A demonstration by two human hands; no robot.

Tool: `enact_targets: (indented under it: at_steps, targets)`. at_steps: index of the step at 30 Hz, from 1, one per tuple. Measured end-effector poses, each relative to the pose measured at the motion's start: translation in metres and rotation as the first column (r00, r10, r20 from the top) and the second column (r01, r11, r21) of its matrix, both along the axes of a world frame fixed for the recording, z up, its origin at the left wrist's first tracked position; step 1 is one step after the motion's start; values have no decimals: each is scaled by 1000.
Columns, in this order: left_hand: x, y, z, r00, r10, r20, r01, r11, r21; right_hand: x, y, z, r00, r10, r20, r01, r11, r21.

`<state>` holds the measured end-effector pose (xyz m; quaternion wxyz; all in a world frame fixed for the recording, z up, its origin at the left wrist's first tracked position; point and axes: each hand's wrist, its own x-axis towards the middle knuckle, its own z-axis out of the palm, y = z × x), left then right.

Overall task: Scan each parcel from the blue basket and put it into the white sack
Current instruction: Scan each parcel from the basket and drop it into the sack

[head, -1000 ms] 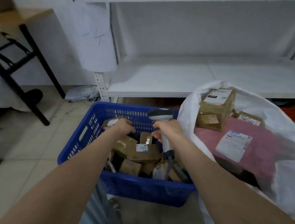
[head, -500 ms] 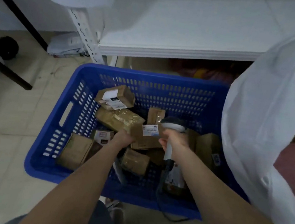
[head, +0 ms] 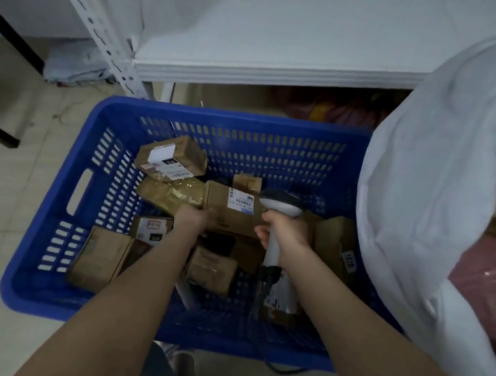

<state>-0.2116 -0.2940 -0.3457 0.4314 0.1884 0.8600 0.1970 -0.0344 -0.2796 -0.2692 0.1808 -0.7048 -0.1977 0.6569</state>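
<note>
While I look down through the head camera, I see the left hand (head: 192,220) gripping the near edge of a brown parcel (head: 230,217), fingers curled round it, in the middle of the blue basket (head: 40,287), above other brown parcels (head: 97,258). The right hand (head: 285,233) is closed round the handle of the white scanner (head: 282,204). Its dark head is just beside the parcel's label (head: 240,202); it seems to face the label, but the picture is soft there. The white sack (head: 427,194) stands against the basket's right side, with a pink parcel (head: 492,274) inside.
</note>
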Motion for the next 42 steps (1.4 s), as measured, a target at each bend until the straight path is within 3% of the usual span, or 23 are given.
enact_targets:
  at_steps: [8, 18, 27, 42]
  targets:
    - [-15, -36, 112, 968, 196, 155, -232, 936, 265, 7, -60, 103, 993, 111, -39, -92, 940, 329]
    - [21, -128, 212, 919, 158, 361, -317, 841, 438, 45, -162, 183, 995, 94, 35, -98, 827, 553]
    - [45, -168, 242, 916, 134, 378, -328, 791, 516, 66, -207, 205, 993, 110, 36, -109, 789, 604]
    - [66, -168, 269, 931, 56, 360, -271, 768, 580, 82, -211, 218, 996, 91, -21, -57, 770, 635]
